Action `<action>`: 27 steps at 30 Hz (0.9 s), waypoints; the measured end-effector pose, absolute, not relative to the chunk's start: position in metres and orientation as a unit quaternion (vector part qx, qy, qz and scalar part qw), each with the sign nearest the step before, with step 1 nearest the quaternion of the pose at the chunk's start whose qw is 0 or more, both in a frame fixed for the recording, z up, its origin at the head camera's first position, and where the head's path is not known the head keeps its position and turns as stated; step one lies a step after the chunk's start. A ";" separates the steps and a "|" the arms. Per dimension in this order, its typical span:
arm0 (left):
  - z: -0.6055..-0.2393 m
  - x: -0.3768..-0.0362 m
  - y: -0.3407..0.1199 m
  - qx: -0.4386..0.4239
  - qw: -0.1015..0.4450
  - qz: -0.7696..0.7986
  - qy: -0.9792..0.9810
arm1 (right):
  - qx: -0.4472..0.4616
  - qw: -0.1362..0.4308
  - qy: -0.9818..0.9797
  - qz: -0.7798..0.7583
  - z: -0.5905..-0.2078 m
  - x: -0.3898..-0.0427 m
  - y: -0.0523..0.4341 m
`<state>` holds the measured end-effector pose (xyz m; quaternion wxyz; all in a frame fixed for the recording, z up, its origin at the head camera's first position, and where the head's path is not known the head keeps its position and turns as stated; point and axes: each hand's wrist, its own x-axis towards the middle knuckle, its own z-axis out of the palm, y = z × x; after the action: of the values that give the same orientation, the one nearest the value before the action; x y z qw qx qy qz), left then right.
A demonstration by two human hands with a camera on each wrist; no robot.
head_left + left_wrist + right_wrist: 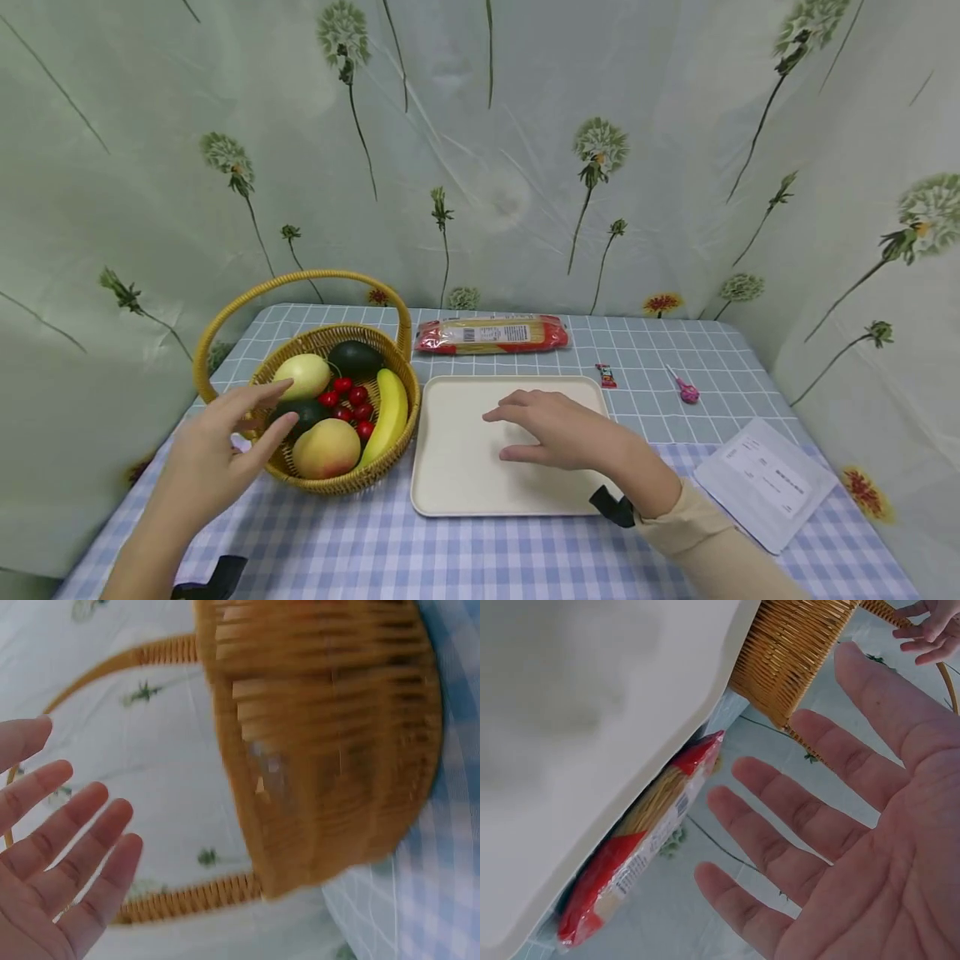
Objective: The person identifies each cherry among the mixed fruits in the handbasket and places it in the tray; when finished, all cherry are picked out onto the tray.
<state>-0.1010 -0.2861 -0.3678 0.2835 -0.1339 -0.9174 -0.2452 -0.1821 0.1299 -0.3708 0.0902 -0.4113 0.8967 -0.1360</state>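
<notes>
- Hovering at the near-left rim of the wicker basket [339,483], the left hand [217,450] has its fingers [71,825] spread and loose, holding nothing.
- Right hand [558,429] hangs flat over the cream tray [450,492], its fingers [795,817] straight, gripping nothing; whether they touch the tray I cannot tell.
- Basket sits on the tabletop [420,558] just left of the tray, loaded with a banana [390,412], a peach [326,448], cherries [352,398], two avocados and a pale round fruit.
- Judging by the weave, it looks stiff and light, though the fruit adds weight; the arched handle [300,279] or both sides of the rim look like the safest holds, and tilting would roll the fruit.
- Checked cloth may slide under it.
- Behind the tray lies a noodle packet [491,334]; at right, a paper slip [765,479]; floral sheeting backs the scene.
</notes>
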 end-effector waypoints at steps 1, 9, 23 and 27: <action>-0.367 -0.100 -0.291 -0.127 0.292 -0.258 -0.912 | -0.413 0.094 0.895 -0.139 -0.370 -0.183 0.127; -0.370 -0.093 -0.317 -0.004 0.343 -0.333 -0.878 | -0.417 0.106 0.892 -0.141 -0.367 -0.189 0.113; -0.413 -0.102 -0.326 0.126 0.238 -0.371 -0.889 | -0.423 0.121 0.887 -0.139 -0.366 -0.193 0.099; -0.413 -0.111 -0.328 0.146 0.234 -0.390 -0.879 | -0.425 0.128 0.884 -0.144 -0.364 -0.195 0.094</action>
<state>-0.1110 -0.3277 -0.4131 0.2339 0.1456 -0.8786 -0.3901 -0.1948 0.0938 -0.3640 0.1278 -0.4255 0.8842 -0.1444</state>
